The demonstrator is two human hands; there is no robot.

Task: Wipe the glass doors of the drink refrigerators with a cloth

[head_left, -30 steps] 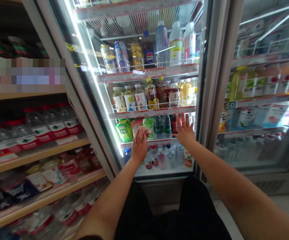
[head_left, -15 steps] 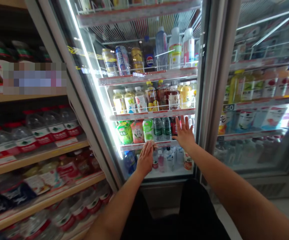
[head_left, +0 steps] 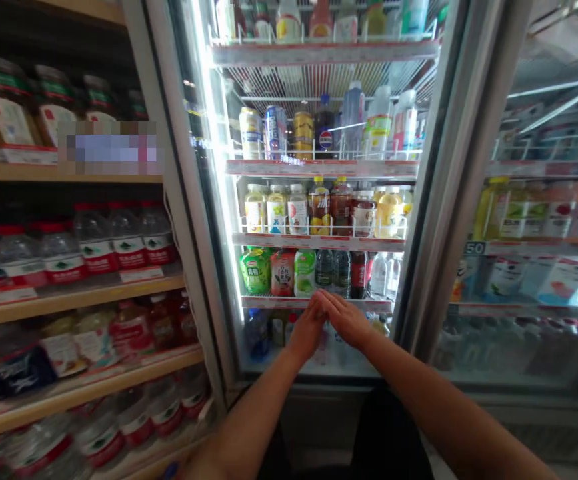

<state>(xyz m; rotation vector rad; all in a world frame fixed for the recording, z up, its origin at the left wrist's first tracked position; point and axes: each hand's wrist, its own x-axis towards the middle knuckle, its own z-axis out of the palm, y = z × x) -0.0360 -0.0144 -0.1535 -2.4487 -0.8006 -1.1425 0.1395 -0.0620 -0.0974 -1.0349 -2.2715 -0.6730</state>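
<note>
My left hand (head_left: 307, 330) and my right hand (head_left: 349, 321) meet at the fingertips before the lower part of a lit drinks cooler (head_left: 319, 243). The fingers of my right hand are stretched out and lie over those of my left. Part of the left fingers is hidden, and whether anything small lies between the hands cannot be made out. Behind the hands stand dark-labelled water bottles (head_left: 333, 270), a green-and-white bottle (head_left: 305, 272), a red pouch (head_left: 283, 272) and a green pouch (head_left: 255, 270). Reflections show on glass in front of the shelves.
Wooden shelves on the left hold red-capped water bottles (head_left: 97, 233) and other drinks. Upper cooler shelves carry cans (head_left: 275, 130) and juice bottles (head_left: 389, 212). A metal door frame (head_left: 449, 200) separates this cooler from a second cooler (head_left: 533, 300) on the right. My knees are below.
My right hand, spread apart near the right side before, has moved left and down to meet my left hand. The view has shifted, so the cooler appears farther right and lower.
</note>
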